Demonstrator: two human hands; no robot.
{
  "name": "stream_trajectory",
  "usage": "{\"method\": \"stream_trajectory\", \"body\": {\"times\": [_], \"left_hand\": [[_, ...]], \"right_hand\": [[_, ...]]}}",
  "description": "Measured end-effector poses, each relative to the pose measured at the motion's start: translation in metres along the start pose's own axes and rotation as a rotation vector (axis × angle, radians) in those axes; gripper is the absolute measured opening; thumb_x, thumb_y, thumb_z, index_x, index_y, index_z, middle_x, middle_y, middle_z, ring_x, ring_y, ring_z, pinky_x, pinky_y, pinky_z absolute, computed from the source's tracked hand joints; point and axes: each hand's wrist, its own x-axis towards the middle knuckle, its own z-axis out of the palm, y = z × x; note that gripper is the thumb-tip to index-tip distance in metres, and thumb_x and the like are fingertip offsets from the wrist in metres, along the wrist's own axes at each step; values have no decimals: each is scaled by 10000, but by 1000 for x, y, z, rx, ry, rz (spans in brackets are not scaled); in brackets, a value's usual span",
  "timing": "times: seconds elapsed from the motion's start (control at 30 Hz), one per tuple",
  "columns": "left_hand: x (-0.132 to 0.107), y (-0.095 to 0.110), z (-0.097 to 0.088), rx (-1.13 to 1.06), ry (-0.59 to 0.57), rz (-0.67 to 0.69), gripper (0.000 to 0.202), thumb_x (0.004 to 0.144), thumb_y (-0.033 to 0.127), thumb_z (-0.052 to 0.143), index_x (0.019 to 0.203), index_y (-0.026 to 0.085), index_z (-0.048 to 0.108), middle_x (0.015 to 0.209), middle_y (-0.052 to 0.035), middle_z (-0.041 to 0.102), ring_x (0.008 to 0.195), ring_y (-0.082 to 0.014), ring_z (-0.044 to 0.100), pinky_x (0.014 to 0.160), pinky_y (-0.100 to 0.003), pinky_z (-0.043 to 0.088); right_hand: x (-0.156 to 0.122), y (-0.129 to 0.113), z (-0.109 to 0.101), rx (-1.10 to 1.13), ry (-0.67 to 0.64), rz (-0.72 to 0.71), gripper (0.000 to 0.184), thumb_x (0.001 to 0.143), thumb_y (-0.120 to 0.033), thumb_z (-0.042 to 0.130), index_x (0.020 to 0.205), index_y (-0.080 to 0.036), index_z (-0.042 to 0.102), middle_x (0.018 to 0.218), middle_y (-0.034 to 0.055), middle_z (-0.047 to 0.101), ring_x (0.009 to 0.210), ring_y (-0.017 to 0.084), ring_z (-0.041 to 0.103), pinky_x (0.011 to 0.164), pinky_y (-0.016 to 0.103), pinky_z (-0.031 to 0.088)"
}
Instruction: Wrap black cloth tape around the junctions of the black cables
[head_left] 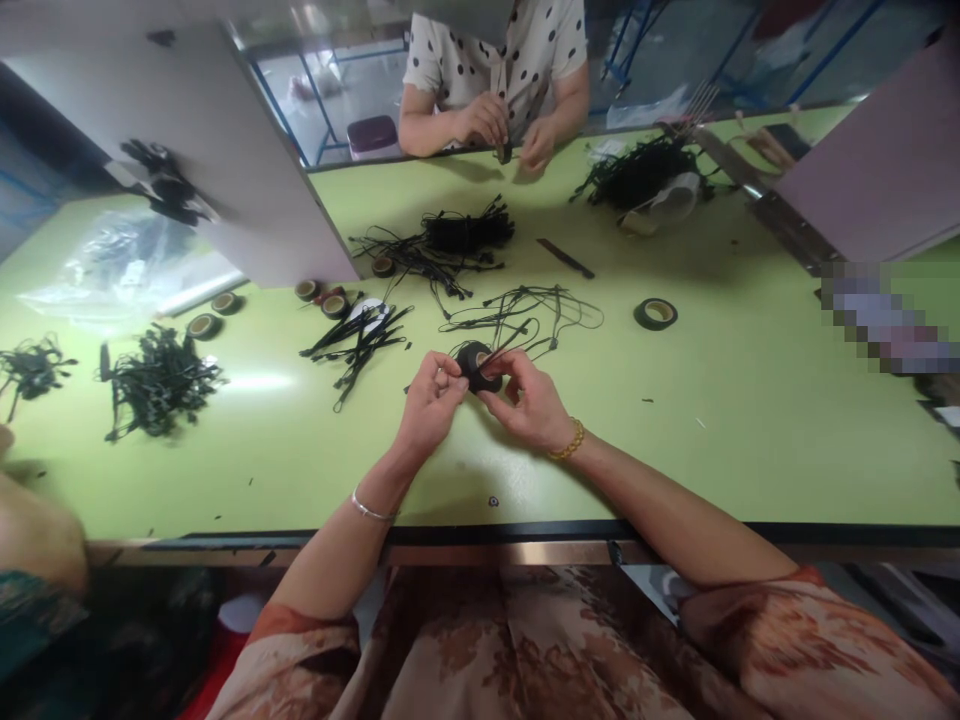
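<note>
Close together above the green table, both my hands are at a roll of black tape [472, 360]. My left hand [433, 405] is closed, thumb and fingertips pinched at the roll's left edge; whether they also pinch a cable end is too small to tell. My right hand [531, 402] grips the roll from the right, its fingers curled at the core. Thin black cables [525, 310] lie looped just beyond the hands, and one strand runs up to the roll. Left of my hands is a small pile of short black cables [358, 345], partly over a white disc.
Tape rolls lie at the right [656, 313] and left [204, 326]. Cable bundles [161, 380] sit left, at the back middle and back right. A dark blade-like strip [565, 257] lies beyond. Opposite, a co-worker [495, 80] handles a small dark item. A pale partition [262, 150] stands back left.
</note>
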Motion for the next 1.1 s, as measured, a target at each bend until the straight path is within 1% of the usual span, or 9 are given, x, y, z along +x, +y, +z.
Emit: {"method": "stream_trajectory", "body": {"times": [0.13, 0.27, 0.4, 0.47, 0.6, 0.73, 0.87, 1.0, 1.1], "left_hand": [[-4, -1, 2, 315, 64, 176, 24, 878, 230, 519, 877, 206, 517, 715, 30, 565, 607, -100, 482, 612, -233, 386], [-6, -4, 2, 542, 84, 259, 124, 928, 229, 452, 848, 199, 542, 710, 6, 586, 617, -121, 498, 627, -255, 388], [-4, -10, 2, 875, 183, 448, 185, 929, 205, 435, 835, 193, 593, 747, -49, 616, 695, -172, 517, 648, -301, 351], [-3, -14, 2, 974, 214, 515, 197, 924, 192, 431, 822, 193, 599, 717, -60, 595, 683, -187, 500, 643, -322, 327], [-3, -16, 3, 953, 209, 453, 216, 951, 198, 383, 838, 191, 567, 734, -63, 584, 679, -190, 493, 648, -326, 331], [-3, -12, 4, 849, 112, 357, 176, 958, 217, 381, 878, 191, 536, 792, -57, 592, 722, -184, 515, 678, -312, 376], [-4, -5, 4, 785, 56, 349, 77, 919, 234, 466, 884, 193, 520, 826, -58, 599, 752, -186, 535, 695, -311, 402], [-4, -3, 3, 740, 14, 312, 104, 930, 207, 436, 856, 196, 510, 787, -36, 598, 700, -165, 533, 669, -291, 402], [-3, -6, 1, 757, 24, 353, 128, 938, 209, 430, 863, 192, 532, 792, -42, 605, 706, -167, 544, 670, -291, 401]], "right_hand": [[0, 1, 1, 16, 15, 30, 339, 810, -243, 656, 1121, -204, 526, 963, 72, 697, 762, 193, 667, 536, 279, 478], [-1, 0, 1, 24, 18, 56, 335, 800, -235, 654, 1112, -200, 537, 956, 74, 694, 775, 199, 676, 539, 279, 477], [-1, -1, 2, 46, 13, 40, 291, 813, -244, 636, 1084, -191, 543, 1001, 97, 684, 808, 214, 683, 543, 289, 484], [-1, -1, 3, 44, 17, 30, 279, 815, -249, 635, 1073, -191, 545, 1046, 110, 679, 826, 221, 681, 560, 302, 494], [-2, -1, 5, 22, 8, 47, 276, 814, -246, 641, 1071, -197, 554, 1032, 104, 682, 830, 228, 676, 596, 327, 508], [-2, -1, 4, 43, 14, 48, 327, 806, -217, 640, 1117, -211, 539, 1042, 85, 685, 859, 220, 676, 632, 326, 520], [0, -2, 1, 50, 19, 60, 339, 803, -214, 643, 1125, -215, 534, 1028, 80, 681, 865, 219, 670, 623, 316, 514], [1, -4, -2, 46, 12, 49, 344, 793, -201, 640, 1120, -206, 531, 1016, 78, 683, 847, 212, 662, 605, 306, 494], [2, -6, -3, 93, 5, 72, 349, 779, -192, 644, 1110, -197, 532, 985, 74, 680, 831, 198, 653, 553, 272, 451]]}}
